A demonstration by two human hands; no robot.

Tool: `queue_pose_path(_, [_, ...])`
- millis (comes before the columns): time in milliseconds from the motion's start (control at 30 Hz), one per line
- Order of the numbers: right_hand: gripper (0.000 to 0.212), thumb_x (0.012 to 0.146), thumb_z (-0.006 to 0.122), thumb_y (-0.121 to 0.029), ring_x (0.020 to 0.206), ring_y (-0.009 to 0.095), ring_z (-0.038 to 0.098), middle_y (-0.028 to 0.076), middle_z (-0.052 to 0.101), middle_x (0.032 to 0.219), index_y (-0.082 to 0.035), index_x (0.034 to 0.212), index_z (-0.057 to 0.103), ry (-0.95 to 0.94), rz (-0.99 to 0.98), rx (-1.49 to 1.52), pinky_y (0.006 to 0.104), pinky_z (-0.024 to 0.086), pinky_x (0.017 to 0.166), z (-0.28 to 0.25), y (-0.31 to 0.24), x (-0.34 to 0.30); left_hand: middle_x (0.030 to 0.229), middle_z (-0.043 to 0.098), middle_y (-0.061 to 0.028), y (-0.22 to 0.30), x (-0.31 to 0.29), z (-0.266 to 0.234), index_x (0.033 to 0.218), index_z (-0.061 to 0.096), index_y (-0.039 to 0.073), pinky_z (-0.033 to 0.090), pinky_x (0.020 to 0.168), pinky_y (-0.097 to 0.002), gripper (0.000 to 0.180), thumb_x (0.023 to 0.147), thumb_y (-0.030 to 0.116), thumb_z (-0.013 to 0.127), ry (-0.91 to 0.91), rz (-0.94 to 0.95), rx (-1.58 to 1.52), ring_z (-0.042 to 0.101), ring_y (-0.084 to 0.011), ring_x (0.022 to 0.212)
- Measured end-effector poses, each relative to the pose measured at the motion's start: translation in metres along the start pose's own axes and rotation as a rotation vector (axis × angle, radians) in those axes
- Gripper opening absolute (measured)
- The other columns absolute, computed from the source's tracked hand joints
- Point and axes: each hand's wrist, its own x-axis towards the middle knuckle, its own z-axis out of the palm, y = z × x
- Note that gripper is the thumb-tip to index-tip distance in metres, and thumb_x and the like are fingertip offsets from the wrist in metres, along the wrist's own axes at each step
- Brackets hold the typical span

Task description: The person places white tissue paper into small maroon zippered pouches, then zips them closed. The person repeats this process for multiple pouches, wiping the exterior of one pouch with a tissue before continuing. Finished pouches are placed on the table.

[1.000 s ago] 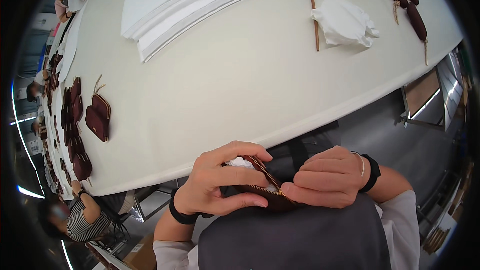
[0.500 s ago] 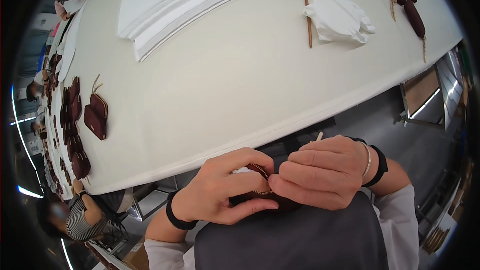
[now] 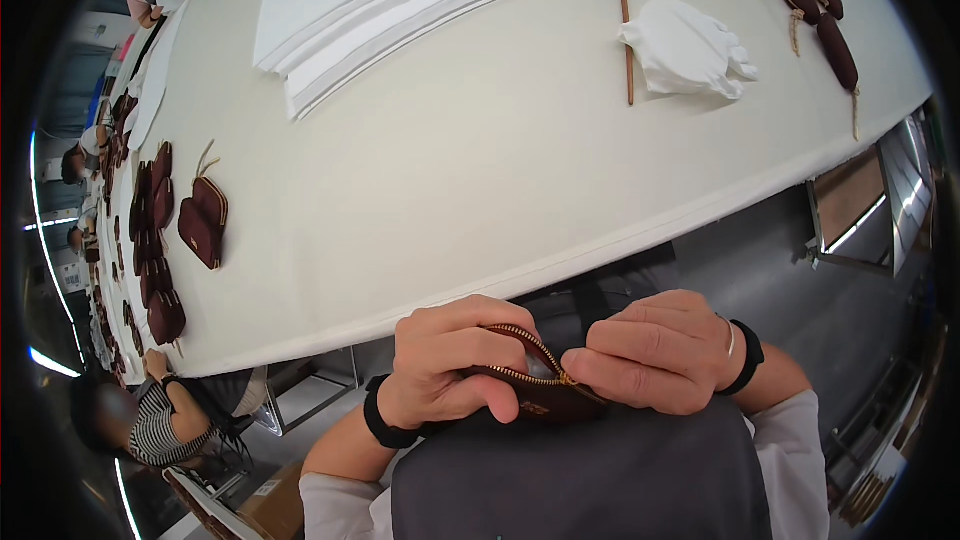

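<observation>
Both hands work a small dark red zip pouch (image 3: 540,395) held low in front of the body, below the table (image 3: 480,170) edge.

The left hand (image 3: 450,360) is wrapped firmly around the pouch body; the right hand (image 3: 655,350) has its fingertips pinched together at the gold zip. The pouch looks light, soft and bendable, best held by its body with the zip pull pinched. Its mouth is part open; what is inside cannot be seen. More pouches (image 3: 165,230) lie at the table's left, with stacked white sheets (image 3: 400,10) and a white cloth (image 3: 690,45) further off.
</observation>
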Motion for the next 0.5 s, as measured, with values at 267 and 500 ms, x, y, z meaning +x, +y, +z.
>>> queue_pose_path(267, [0.028, 0.075, 0.075, -0.005, 0.060, 0.014, 0.060, 0.010, 0.063, 0.092, 0.003, 0.101, 0.069, 0.048, 0.037, -0.041, 0.0248, 0.047, 0.048, 0.016, 0.011, 0.030, 0.090, 0.072, -0.0116, 0.021, 0.031, -0.031, 0.087, 0.069, 0.003, 0.052, 0.064, -0.0277, 0.030, 0.082, 0.028, 0.085, -0.120, -0.006, 0.154, 0.068, -0.0210, 0.075])
queue_pose_path(500, [0.027, 0.075, 0.077, -0.005, 0.061, 0.015, 0.062, 0.007, 0.064, 0.093, 0.000, 0.100, 0.069, -0.029, 0.104, 0.077, 0.0247, 0.048, 0.049, 0.020, 0.002, -0.002, 0.101, 0.073, -0.0134, 0.004, 0.010, -0.032, 0.101, 0.071, 0.002, 0.055, 0.081, -0.0316, 0.022, 0.084, 0.012, 0.082, -0.075, -0.170, -0.121, 0.071, -0.0234, 0.092])
